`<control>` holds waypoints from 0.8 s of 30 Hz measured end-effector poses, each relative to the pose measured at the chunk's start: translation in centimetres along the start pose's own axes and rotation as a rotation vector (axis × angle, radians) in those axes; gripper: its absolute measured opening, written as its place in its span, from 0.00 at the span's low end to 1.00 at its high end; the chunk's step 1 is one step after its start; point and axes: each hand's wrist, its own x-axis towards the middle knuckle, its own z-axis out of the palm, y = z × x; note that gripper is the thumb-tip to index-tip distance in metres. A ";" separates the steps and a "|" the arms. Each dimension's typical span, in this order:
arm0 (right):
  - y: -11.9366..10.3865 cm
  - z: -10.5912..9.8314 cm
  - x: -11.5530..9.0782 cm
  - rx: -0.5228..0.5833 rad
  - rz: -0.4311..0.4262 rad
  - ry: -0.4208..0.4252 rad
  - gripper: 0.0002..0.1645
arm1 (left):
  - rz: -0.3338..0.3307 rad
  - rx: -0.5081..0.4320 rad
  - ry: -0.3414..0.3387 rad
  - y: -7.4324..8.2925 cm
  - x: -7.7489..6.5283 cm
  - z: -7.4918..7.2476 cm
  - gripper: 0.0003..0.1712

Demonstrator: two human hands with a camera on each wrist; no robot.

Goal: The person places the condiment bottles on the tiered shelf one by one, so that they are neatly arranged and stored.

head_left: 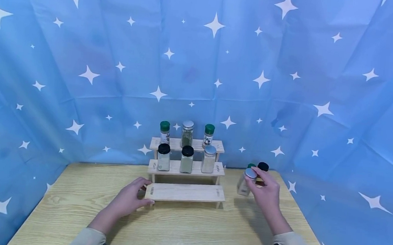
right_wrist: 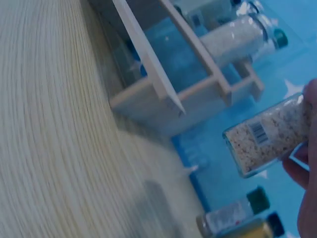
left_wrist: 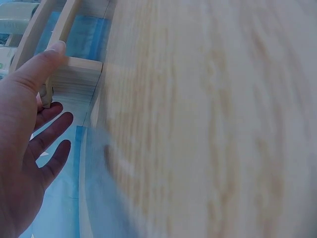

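A three-tier wooden spice rack (head_left: pixel 186 192) stands at the back of the table. My left hand (head_left: pixel 130 199) holds the left end of its bottom step, the thumb (left_wrist: pixel 47 59) on the near side and other fingers spread. To the rack's right, my right hand (head_left: pixel 266 190) pinches a glass spice jar (right_wrist: pixel 265 136) near its silver lid. The tilted jar holds pale, coarse grains and shows a barcode label; in the right wrist view it is lifted above the table. Behind this hand stand a green-capped jar (right_wrist: pixel 230 213) and a black-capped jar (head_left: pixel 263 167).
Three jars, two black-lidded and one silver-lidded jar (head_left: pixel 208 160), stand on the middle step. On the top step are two green-capped shakers and a silver-lidded jar of green herbs (head_left: pixel 187 135). A blue star-patterned curtain (head_left: pixel 195 59) surrounds the wooden table (head_left: pixel 193 232).
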 end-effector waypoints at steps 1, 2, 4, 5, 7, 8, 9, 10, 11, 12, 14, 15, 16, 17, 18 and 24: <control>-0.3 0.2 0.0 -0.001 -0.010 0.000 0.26 | 0.000 0.002 -0.001 0.0 0.0 0.0 0.42; -0.6 0.3 0.1 -0.004 -0.019 -0.001 0.26 | -0.002 0.001 -0.001 0.1 0.0 0.0 0.42; -1.0 0.7 0.1 -0.011 -0.033 -0.002 0.26 | -0.004 0.001 0.000 0.2 0.0 0.0 0.42; -1.3 0.9 0.1 -0.012 -0.035 -0.006 0.26 | -0.005 0.002 0.000 0.2 0.0 -0.1 0.42; -1.8 1.3 0.1 -0.013 -0.037 -0.013 0.25 | -0.005 0.002 0.000 0.2 0.0 -0.1 0.41; -2.0 1.5 0.1 -0.010 -0.038 -0.019 0.25 | -0.006 -0.001 0.002 0.3 0.0 -0.1 0.41; -2.2 1.7 0.1 -0.007 -0.038 -0.024 0.25 | -0.006 -0.002 0.004 0.3 0.0 -0.1 0.40; -2.5 2.0 0.1 -0.005 -0.043 -0.029 0.25 | -0.004 -0.002 0.006 0.2 0.0 -0.1 0.40; -2.7 2.2 0.1 -0.002 -0.045 -0.036 0.25 | -0.005 -0.002 0.007 0.2 -0.1 -0.1 0.40; -2.8 2.5 0.1 -0.002 -0.049 -0.040 0.25 | -0.005 -0.003 0.007 0.2 -0.1 -0.1 0.40; -3.2 3.1 0.0 0.009 -0.062 -0.049 0.25 | -0.007 -0.002 0.007 0.2 -0.1 -0.1 0.40; -3.4 3.4 0.0 0.012 -0.070 -0.054 0.25 | -0.008 0.000 0.005 0.2 -0.1 -0.1 0.40; -3.5 3.7 0.0 0.016 -0.080 -0.058 0.25 | -0.008 0.003 0.004 0.2 -0.1 -0.1 0.40; -3.7 3.9 0.0 0.021 -0.084 -0.063 0.25 | -0.010 0.003 0.002 0.2 -0.1 -0.1 0.40; -3.9 4.2 -0.1 0.029 -0.090 -0.066 0.25 | -0.011 0.002 0.001 0.2 -0.1 -0.1 0.40; -5.0 5.9 0.0 0.052 -0.141 -0.081 0.24 | -0.006 0.003 0.000 0.1 0.0 0.0 0.40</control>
